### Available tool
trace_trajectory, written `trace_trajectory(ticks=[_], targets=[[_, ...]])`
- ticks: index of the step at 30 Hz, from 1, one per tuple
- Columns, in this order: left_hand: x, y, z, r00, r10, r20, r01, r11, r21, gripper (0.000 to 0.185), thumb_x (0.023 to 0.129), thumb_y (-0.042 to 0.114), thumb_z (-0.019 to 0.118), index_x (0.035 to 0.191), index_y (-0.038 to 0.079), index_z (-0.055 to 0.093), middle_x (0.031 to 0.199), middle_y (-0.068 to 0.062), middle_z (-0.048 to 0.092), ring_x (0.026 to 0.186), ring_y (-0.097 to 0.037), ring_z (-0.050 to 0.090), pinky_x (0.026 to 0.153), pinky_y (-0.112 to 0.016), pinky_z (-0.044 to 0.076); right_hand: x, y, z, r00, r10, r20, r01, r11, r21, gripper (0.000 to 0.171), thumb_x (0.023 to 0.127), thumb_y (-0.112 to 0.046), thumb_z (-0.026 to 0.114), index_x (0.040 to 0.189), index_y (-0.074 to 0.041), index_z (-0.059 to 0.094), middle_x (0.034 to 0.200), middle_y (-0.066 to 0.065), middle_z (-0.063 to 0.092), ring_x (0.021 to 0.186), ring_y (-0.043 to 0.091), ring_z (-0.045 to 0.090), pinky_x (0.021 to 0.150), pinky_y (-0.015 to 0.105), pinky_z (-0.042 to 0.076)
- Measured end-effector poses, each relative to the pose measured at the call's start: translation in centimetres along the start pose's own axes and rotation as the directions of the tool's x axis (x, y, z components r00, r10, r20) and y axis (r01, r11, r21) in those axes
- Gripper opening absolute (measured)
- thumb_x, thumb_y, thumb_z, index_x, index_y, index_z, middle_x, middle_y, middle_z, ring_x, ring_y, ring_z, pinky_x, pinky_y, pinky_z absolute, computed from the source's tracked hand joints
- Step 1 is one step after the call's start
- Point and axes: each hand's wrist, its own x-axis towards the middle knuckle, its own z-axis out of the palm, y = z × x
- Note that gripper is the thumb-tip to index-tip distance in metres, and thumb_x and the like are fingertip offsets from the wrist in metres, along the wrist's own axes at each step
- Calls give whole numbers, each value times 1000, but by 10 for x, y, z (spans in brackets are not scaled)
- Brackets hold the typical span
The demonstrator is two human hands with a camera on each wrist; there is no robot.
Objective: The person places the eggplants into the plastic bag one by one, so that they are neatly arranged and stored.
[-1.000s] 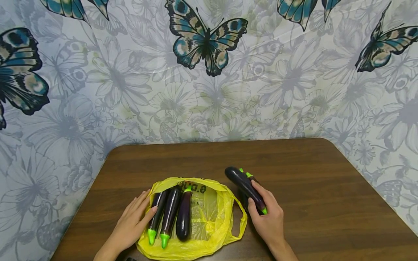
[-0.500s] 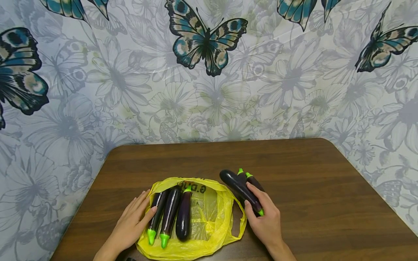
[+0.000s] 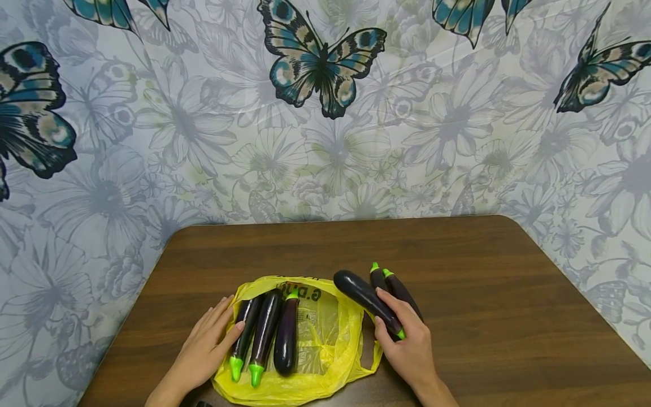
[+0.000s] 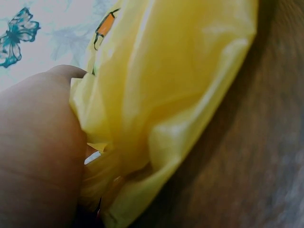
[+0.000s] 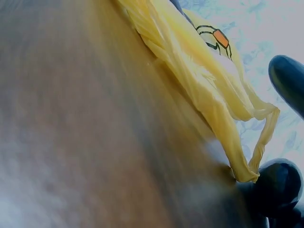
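You are holding a glossy, near-black eggplant (image 3: 367,302) in your right hand (image 3: 409,342), fingers and thumb closing round it near its bright green stem end, while its smooth, rounded blunt end is pointing up and left, overlapping the far right rim of a yellow plastic bag (image 3: 325,387) in the head view; whether skin and plastic are touching you cannot tell. The bag is gaping wide, thin and crumpled, its far wall showing black lettering. Inside, toward the left, three eggplants (image 3: 266,333) are lying side by side, long and shiny, the two leftmost pointing their green caps toward you and the third pointing its cap away. Your left hand (image 3: 208,347) is resting against the bag's left rim, fingers extending nearly straight, thumb reaching over the edge toward the leftmost eggplant. Just beyond your right hand, two more eggplants (image 3: 404,295) are lying together, partly hidden behind it. The bag's handle (image 3: 376,362) is looping out beside your right thumb. The brown wood-grain table (image 3: 508,316) is stretching farther right and behind the bag, its far corners rounding off before a pale floral cloth (image 3: 346,164) bearing teal butterflies.
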Motion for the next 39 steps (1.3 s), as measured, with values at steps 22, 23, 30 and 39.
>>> trace_trajectory(ticks=[22,23,30,39], targets=[[0,1,-2,1000,-1,7,1,1000,-3,66,109,49,47,159,7,40,167,-18,30,155,-44,23,121,-66,19,-1,-4,3,999,-17,37,17,1000,3,60,74,10,79,132,-5,69,129,12,72,119,15,69,102,13,49],[0,1,-2,1000,0,6,0,1000,-4,66,109,49,47,159,7,40,167,-17,30,155,-44,23,121,-67,19,-1,-3,3,999,-19,37,19,1000,3,60,74,10,79,132,-5,69,129,12,72,119,15,69,102,13,49],[0,0,-1,1000,-7,10,7,1000,-3,68,109,51,45,159,5,39,168,-18,29,155,-45,23,122,-67,18,0,-3,3,998,-37,54,36,999,22,58,76,9,79,132,-4,69,129,13,72,119,17,70,102,13,49],[0,-1,0,1000,-2,4,2,1000,1,68,109,50,46,159,6,39,168,-17,30,155,-44,23,123,-65,18,-1,-5,5,994,-46,97,44,999,21,60,75,9,80,132,-6,70,130,10,72,120,17,69,104,14,48]])
